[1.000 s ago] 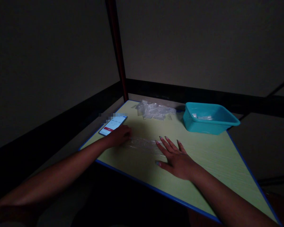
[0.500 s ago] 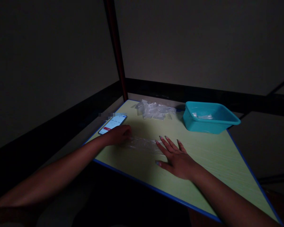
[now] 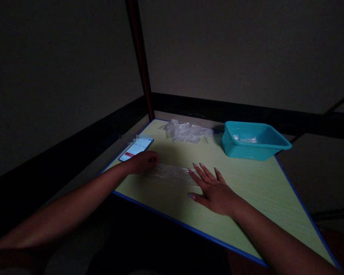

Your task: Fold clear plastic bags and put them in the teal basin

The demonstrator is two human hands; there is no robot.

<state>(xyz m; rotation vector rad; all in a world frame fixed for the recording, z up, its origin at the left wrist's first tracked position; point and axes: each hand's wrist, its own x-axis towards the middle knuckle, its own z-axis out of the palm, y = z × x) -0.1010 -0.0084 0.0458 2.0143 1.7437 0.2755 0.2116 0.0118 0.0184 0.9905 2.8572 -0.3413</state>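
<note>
Left of the clear plastic bag (image 3: 174, 173), the phone (image 3: 137, 148) lies lit; the left hand (image 3: 146, 161) curls at the bag's left end — whether it pinches it, I cannot tell. Beyond the bag sits a crumpled plastic pile (image 3: 186, 131). The right hand (image 3: 213, 191), fingers spread wide, touches the bag's right end — and the teal basket (image 3: 249, 152) stands beyond, to its right.

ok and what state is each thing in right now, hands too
clear plastic piece: laid out flat between the hands
left hand: fingers curled at the piece's left end, grip unclear
right hand: open, fingers spread, fingertips at its right end
plastic pile: crumpled, loose
teal basket: upright, open-topped, some clear plastic inside
phone: face up, screen lit, partly hidden
</note>
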